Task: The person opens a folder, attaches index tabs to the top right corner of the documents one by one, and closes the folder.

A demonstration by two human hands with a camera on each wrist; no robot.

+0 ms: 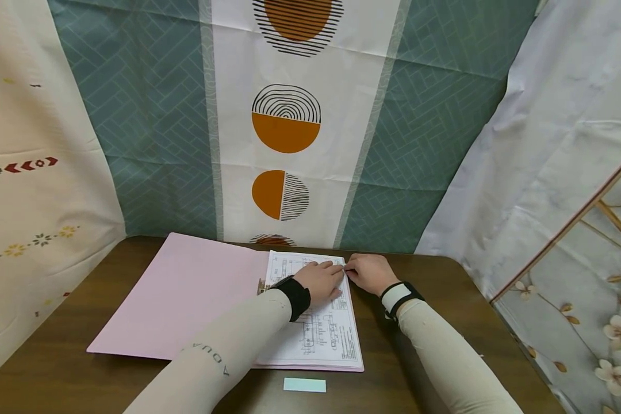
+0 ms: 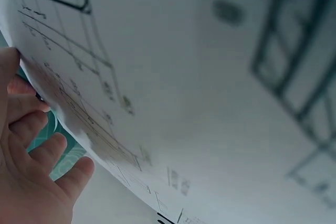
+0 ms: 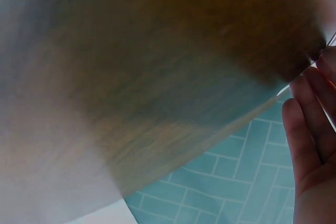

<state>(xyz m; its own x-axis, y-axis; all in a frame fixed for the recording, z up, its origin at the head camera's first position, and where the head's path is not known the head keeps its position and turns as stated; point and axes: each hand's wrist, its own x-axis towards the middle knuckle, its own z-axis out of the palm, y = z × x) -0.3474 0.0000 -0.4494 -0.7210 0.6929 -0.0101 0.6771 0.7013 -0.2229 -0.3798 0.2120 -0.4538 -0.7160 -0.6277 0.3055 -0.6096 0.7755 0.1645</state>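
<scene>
A pink folder (image 1: 202, 293) lies spread on the table, with a stack of printed technical drawings (image 1: 323, 339) on its right side. My left hand (image 1: 321, 282) rests over the upper part of the drawings, fingers reaching toward their right edge. In the left wrist view, the fingers of the left hand (image 2: 39, 150) are spread beside the top sheet (image 2: 157, 77). At the upper right edge of the stack, my right hand (image 1: 371, 273) pinches the paper's edge between thumb and fingertips. The right wrist view shows its fingers (image 3: 307, 129) and a thin white edge at the fingertips.
A metal clip (image 1: 261, 286) sits at the folder's spine. One pale mint paper strip (image 1: 304, 384) lies on the brown table (image 1: 393, 391) in front of the stack. Patterned cloth (image 1: 300, 138) hangs behind the table, and more cloth (image 1: 564, 172) hangs at the right.
</scene>
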